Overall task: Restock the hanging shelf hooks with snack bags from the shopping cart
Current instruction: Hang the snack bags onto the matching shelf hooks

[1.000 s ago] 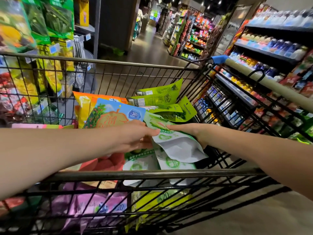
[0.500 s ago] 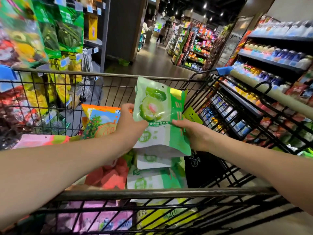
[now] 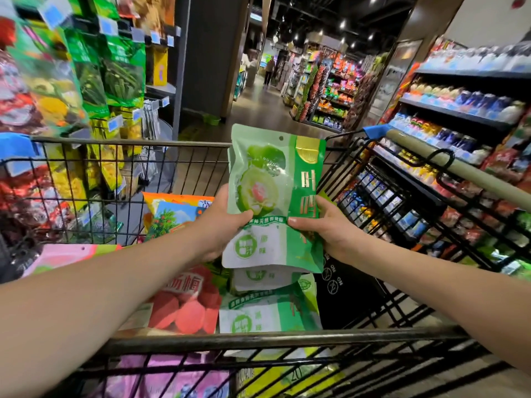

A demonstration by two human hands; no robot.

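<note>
Supermarket aisle point(image 3: 255, 110), wire cart point(image 3: 258, 338); left hand point(image 3: 221, 225) and right hand point(image 3: 330, 231), fingers point(image 3: 298, 221) pinching green bag point(image 3: 273, 179).

2 arms and 2 hands of the person show. The left arm point(image 3: 100, 288) and the right arm point(image 3: 431, 282) are bare from the edge of the picture to the wrist. The skin looks smooth. Each arm is wide near the edge and thinner at the wrist. The left hand point(image 3: 221, 225) and the right hand point(image 3: 330, 228) are bare too.
</note>
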